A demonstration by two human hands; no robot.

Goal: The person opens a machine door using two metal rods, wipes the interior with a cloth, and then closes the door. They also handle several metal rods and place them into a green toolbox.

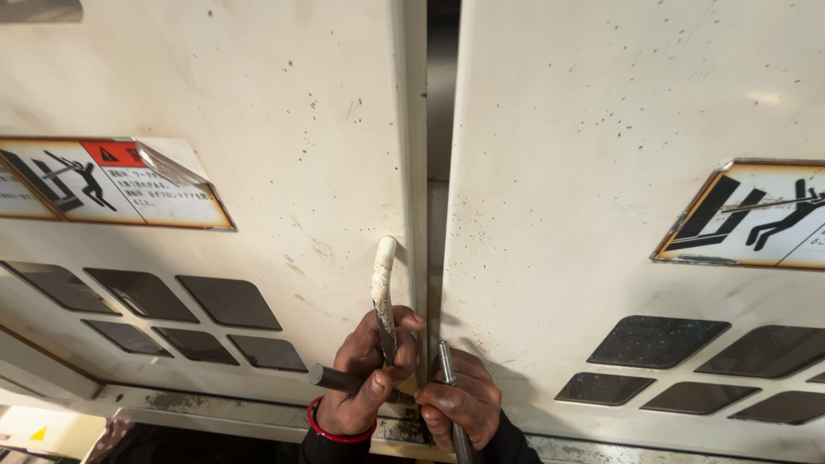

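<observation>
On the left I see the cream left door panel [258, 129] with its peeling warning sticker [112, 182] and dark window slots [155, 296], and near its right edge my left hand [365, 374], a red bangle [331, 430] on the wrist, is curled tight around the worn white door handle [382, 288] while also pinning a dark metal rod [344, 378] across the palm. Just right of it, touching it, my right hand [455, 404] is closed around the grey handle [447, 369] of the right door panel [619, 172], at the narrow gap [438, 198] between the doors.
</observation>
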